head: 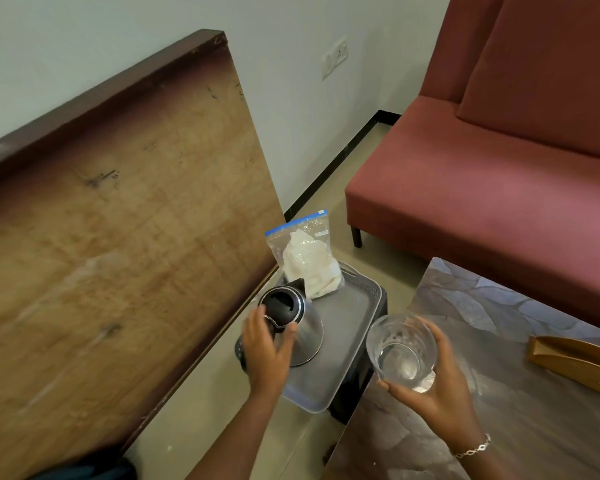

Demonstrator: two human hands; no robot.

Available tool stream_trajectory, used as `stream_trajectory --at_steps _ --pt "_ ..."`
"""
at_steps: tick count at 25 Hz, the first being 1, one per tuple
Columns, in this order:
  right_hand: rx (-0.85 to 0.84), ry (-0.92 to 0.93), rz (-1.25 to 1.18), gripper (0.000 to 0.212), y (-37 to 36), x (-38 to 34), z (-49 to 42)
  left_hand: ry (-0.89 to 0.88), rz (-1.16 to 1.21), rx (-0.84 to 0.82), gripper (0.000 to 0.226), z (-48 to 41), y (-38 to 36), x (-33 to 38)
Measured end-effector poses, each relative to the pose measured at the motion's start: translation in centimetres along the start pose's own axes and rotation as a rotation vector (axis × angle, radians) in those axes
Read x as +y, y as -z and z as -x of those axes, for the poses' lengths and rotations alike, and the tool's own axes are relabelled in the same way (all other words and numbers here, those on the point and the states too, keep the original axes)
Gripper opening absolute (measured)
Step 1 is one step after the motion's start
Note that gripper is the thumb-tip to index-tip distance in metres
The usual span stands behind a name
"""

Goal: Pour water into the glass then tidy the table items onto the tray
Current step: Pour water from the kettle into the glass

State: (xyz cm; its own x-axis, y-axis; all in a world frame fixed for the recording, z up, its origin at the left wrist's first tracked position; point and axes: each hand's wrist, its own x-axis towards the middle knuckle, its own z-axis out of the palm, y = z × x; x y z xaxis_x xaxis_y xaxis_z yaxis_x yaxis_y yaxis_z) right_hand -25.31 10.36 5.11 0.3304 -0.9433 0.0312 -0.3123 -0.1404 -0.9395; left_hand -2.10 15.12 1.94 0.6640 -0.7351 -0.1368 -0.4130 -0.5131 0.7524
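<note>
- Steel kettle (pixel 305 327) stands upright at the left end of the grey tray (pixel 347 327), its spout turned to the tray's far side and its black handle to the near side.
- The left hand (pixel 267 348) lies over that handle, thumb on 1 side and fingers on the other; I cannot tell whether it grips firmly or only rests there.
- The right hand (pixel 440 393) grasps the clear glass (pixel 400 351) from below and behind, fingers curled round its wall.
- The glass is held mouth up just right of the tray's right rim, above the near corner of the stone-patterned bench (pixel 499 393); how much water it holds is unclear.
- The relation that matters: the glass lies to the right of the kettle, level with its body, while the spout points away from it, so by my judgement any pour needs the kettle swung right.
- A zip bag (pixel 309 258) of white stuff leans at the tray's far end, touching the kettle's spout side.
- A wooden holder (pixel 575 358) lies on the bench, well right of the tray, probably yet to be tidied.
</note>
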Motion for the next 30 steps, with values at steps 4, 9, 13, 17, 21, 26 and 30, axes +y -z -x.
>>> stream_trajectory --at_steps 4,9,13,17,21,26,30 --pt "-0.024 -0.009 -0.002 0.092 -0.1 0.4 0.5 0.225 -0.207 -0.121 0.090 -2.5 1.7 -5.2" --pt "-0.047 -0.037 -0.022 0.100 0.2 1.6 1.2 0.407 -0.014 -0.168 0.055 -3.9 1.0 -7.1" --pt "-0.037 -0.068 -0.012 0.097 1.0 2.3 1.7 0.490 0.051 -0.128 0.044 -5.1 -0.1 -7.9" --pt "-0.025 -0.100 0.000 0.099 1.7 2.7 2.5 0.557 0.178 -0.036 0.037 -4.7 -0.9 -7.9" --pt "-0.002 -0.086 0.052 0.097 2.8 2.2 2.8 0.521 0.202 0.021 0.030 -4.0 -1.2 -7.1" --pt "0.069 -0.059 0.127 0.093 4.1 1.2 3.2 0.359 0.124 0.012 0.028 -3.5 0.3 -5.5" --pt "0.097 -0.033 0.126 0.092 5.8 0.4 3.9 0.239 0.195 -0.045 0.037 -2.3 2.5 -2.2"
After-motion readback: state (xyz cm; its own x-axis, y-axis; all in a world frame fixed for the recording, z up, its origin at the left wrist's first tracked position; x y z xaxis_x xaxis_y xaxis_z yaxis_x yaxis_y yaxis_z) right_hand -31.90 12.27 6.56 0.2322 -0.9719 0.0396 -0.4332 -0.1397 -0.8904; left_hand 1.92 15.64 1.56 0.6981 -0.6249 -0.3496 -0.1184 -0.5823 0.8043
